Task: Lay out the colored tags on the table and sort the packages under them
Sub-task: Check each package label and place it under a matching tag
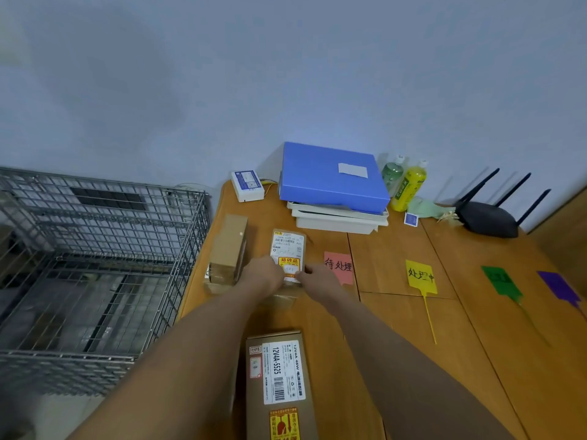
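Left hand (265,274) and right hand (320,277) grip the near end of the labelled package (287,249). It lies on the desk (397,315), just left of the pink tag (338,268). A brown box (230,249) stands at the desk's left edge. Open wood separates the yellow tag (420,277), green tag (502,282) and purple tag (559,287).

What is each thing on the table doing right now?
small package: held by left hand and right hand, label up.
pink tag: flat on the table, writing up.
yellow tag: flat, writing up.
green tag: flat.
purple tag: flat.
long box: lying flat, label up.
blue folder: closed, on white trays.
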Tool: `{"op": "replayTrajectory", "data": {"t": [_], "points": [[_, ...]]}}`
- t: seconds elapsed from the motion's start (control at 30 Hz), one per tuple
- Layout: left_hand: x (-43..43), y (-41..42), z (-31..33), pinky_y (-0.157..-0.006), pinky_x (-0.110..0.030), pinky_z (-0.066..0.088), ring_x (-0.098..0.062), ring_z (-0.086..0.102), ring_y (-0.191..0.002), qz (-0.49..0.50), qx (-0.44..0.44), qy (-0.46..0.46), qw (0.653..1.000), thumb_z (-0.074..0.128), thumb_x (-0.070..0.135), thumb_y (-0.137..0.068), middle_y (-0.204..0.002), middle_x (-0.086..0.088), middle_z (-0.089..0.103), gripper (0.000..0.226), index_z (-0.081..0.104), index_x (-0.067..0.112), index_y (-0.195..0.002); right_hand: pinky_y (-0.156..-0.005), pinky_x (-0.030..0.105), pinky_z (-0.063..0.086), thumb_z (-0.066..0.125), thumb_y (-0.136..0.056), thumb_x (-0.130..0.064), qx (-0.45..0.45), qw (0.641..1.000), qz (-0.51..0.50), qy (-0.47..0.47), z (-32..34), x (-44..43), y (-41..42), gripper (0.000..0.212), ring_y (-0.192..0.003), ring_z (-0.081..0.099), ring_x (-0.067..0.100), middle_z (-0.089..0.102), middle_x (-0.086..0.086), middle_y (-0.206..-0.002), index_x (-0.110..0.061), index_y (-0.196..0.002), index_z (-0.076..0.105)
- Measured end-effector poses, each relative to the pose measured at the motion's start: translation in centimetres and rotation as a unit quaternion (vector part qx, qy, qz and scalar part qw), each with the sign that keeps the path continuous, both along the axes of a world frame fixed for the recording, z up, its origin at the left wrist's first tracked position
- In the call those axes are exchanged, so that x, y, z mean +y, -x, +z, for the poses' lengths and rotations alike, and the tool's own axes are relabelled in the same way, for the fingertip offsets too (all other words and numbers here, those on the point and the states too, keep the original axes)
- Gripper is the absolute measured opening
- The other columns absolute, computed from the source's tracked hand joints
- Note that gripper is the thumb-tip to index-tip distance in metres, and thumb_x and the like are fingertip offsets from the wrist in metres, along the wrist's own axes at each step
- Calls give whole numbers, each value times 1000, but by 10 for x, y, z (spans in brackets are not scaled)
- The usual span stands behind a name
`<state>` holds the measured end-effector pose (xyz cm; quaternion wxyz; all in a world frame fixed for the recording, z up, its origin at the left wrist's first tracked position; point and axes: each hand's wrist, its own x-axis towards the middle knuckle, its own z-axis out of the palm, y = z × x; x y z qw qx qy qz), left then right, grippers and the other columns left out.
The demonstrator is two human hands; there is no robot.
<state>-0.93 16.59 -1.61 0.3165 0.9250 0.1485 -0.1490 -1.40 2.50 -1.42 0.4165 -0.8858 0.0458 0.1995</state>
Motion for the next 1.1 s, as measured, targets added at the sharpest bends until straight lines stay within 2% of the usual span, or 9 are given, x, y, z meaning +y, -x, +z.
{"op": "replayTrajectory", "data": {"t": [0.07,0.17,0.3,0.37,0.47,0.67,0.8,0.9,1.1], "points": [[-1,6,10,-59,-25,45,-21,64,-86,1,-2,21,1000,47,28,-102,-102,-6,65,27,61,9,-117,-75,30,53,52,-100,-25,-2,1000,-10,-13,10,-2,4,31,-91,64,13,70,-1,-116,-19,-127,66],[-2,9,43,-62,-25,47,-22,63,-91,1,-19,69,997,49,25,-102,-113,-10,67,26,60,8,-120,-80,29,55,54,-100,-24,-21,999,-23,-31,40,-6,9,27,-94,64,11,69,-2,-115,-18,-124,65],[-5,15,112,-79,-36,58,-26,66,-99,-26,-68,114,991,48,16,-101,-112,-9,67,16,59,14,-112,-79,27,53,57,-99,-21,-71,995,-48,-54,108,-12,18,31,-102,66,14,70,-1,-121,-16,-128,65],[-9,20,154,-84,-43,60,-28,67,-97,-43,-97,124,987,47,12,-98,-114,-11,68,22,59,13,-116,-87,33,55,59,-96,-19,-101,991,-70,-54,151,-18,23,30,-105,66,17,71,-1,-119,-16,-126,67],[-14,29,213,-81,-42,60,-26,65,-96,-46,-131,124,983,47,16,-97,-114,-11,66,23,55,13,-119,-93,45,56,62,-91,-19,-126,987,-91,-52,214,-27,33,28,-103,67,20,72,1,-115,-15,-119,67],[-36,62,308,-81,-37,60,-22,66,-97,-62,-193,162,966,50,18,-100,-119,-7,67,26,58,14,-125,-95,46,55,63,-92,-12,-196,971,-119,-75,312,-48,78,47,-108,68,26,70,6,-125,-15,-137,51],[-63,94,339,-81,-39,62,-22,68,-97,-61,-212,202,954,53,17,-100,-119,-6,67,21,56,15,-121,-96,46,56,64,-92,-14,-241,962,-119,-44,347,-77,117,51,-113,66,25,67,6,-130,-17,-140,49],[-91,120,353,-79,-36,62,-24,67,-100,-63,-217,227,947,54,12,-99,-121,-7,66,20,55,14,-119,-97,40,56,64,-93,-15,-266,958,-102,-16,366,-109,143,53,-118,64,22,64,6,-134,-17,-143,47],[-180,144,364,-85,-42,62,-28,68,-105,-35,-236,275,931,57,11,-97,-123,-9,67,18,56,14,-115,-92,35,57,64,-94,-15,-295,952,-80,-16,382,-204,167,52,-115,63,22,62,6,-136,-18,-143,47]]}}
